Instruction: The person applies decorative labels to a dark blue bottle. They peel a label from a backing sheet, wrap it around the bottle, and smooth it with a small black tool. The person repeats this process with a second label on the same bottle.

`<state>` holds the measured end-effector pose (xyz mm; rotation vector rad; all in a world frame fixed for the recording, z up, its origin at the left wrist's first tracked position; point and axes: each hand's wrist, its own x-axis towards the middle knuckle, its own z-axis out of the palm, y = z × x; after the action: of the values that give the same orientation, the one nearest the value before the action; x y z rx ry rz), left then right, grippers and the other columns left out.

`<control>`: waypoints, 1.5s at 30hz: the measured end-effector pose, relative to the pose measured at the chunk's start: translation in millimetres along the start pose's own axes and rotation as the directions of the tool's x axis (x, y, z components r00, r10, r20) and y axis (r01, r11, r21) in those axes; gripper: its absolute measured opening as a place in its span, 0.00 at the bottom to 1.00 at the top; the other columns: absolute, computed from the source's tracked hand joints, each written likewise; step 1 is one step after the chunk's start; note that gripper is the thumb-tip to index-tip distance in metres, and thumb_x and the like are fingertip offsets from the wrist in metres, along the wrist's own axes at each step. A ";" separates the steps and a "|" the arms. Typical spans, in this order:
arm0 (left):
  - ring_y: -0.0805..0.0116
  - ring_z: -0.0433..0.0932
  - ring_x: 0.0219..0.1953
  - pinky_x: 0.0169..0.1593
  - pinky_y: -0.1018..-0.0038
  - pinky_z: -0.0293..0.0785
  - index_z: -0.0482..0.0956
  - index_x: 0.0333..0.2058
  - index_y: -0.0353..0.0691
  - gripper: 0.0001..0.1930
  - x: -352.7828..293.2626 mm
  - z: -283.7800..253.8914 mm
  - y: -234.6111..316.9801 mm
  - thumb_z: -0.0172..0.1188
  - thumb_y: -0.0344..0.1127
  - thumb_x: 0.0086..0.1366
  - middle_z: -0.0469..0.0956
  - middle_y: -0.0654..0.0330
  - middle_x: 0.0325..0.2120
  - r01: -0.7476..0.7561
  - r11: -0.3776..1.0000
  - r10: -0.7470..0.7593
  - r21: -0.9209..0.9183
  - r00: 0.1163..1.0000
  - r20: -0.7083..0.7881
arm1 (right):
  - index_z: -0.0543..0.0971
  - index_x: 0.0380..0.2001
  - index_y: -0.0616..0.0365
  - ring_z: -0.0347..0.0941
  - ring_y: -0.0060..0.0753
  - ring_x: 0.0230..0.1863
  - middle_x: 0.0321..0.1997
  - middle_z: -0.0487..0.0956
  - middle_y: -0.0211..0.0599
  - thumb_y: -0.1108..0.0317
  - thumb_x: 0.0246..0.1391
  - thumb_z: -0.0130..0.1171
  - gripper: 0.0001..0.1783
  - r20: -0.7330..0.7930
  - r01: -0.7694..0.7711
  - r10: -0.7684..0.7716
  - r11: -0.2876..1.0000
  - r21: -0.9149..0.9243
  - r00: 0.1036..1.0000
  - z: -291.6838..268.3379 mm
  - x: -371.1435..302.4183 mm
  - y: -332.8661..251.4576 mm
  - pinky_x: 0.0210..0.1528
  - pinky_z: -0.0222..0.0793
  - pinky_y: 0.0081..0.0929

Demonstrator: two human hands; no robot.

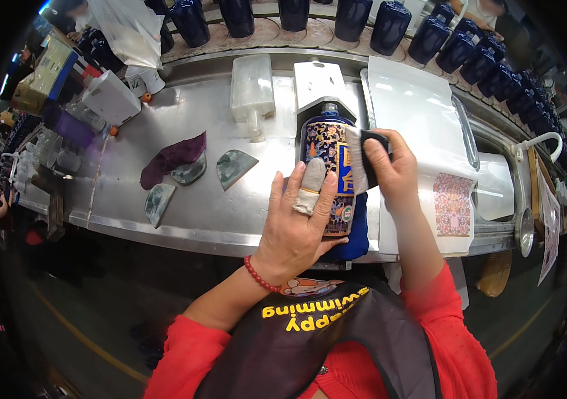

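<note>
A dark blue bottle (pixel 331 129) lies on its back on the bench, neck pointing away from me, with an ornate floral label on its upper face. My left hand (pixel 297 229) rests over its lower left part, fingers spread on the label and thumb at the base. One finger wears a pale cloth finger cover (pixel 309 186); a red bead bracelet circles the wrist. In my right hand (pixel 393 166) is a wide flat brush (pixel 358 163) with a black handle, its pale bristles against the label's right side. Blue cloth (pixel 358 233) shows under the bottle.
Left on the metal bench (pixel 190 126) lie a purple cloth (pixel 177 158) and several green scraper-like pieces (pixel 235 167). A clear empty bottle (pixel 253 90) stands behind them. A patterned label sheet (pixel 453 205) lies right. Blue bottles (pixel 390 26) line a conveyor at the back.
</note>
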<state>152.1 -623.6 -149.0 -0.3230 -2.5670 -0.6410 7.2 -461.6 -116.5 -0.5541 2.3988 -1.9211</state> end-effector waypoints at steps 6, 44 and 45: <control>0.37 0.63 0.70 0.73 0.38 0.45 0.51 0.72 0.24 0.61 -8.4 5.7 -16.8 0.75 0.57 0.52 0.65 0.34 0.66 -0.008 0.984 -0.006 -0.178 0.997 -0.076 | 0.76 0.53 0.64 0.78 0.18 0.37 0.40 0.82 0.35 0.64 0.71 0.57 0.16 0.160 0.169 -0.176 0.984 0.052 0.971 -9.7 -7.5 16.7 0.37 0.77 0.17; 0.36 0.67 0.66 0.73 0.42 0.44 0.75 0.65 0.43 0.36 -14.6 11.4 -11.4 0.72 0.47 0.59 0.71 0.41 0.64 -0.088 0.996 0.084 -0.025 0.988 -0.132 | 0.80 0.60 0.42 0.69 0.53 0.64 0.72 0.67 0.50 0.68 0.44 0.72 0.35 0.404 0.590 -0.441 0.692 -0.415 0.802 -28.2 -116.4 28.0 0.61 0.67 0.46; 0.37 0.67 0.66 0.73 0.41 0.44 0.75 0.65 0.43 0.36 -15.1 11.6 -11.9 0.72 0.46 0.58 0.71 0.41 0.64 -0.085 0.996 0.082 -0.013 0.989 -0.124 | 0.80 0.60 0.42 0.69 0.53 0.64 0.71 0.68 0.50 0.68 0.44 0.72 0.34 0.442 0.590 -0.410 0.680 -0.435 0.798 -28.5 -116.5 28.8 0.61 0.67 0.46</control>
<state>156.7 -629.8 -170.1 -0.3829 -2.4182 -0.6339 102.2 -396.5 -160.6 -1.5768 2.7431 -1.0328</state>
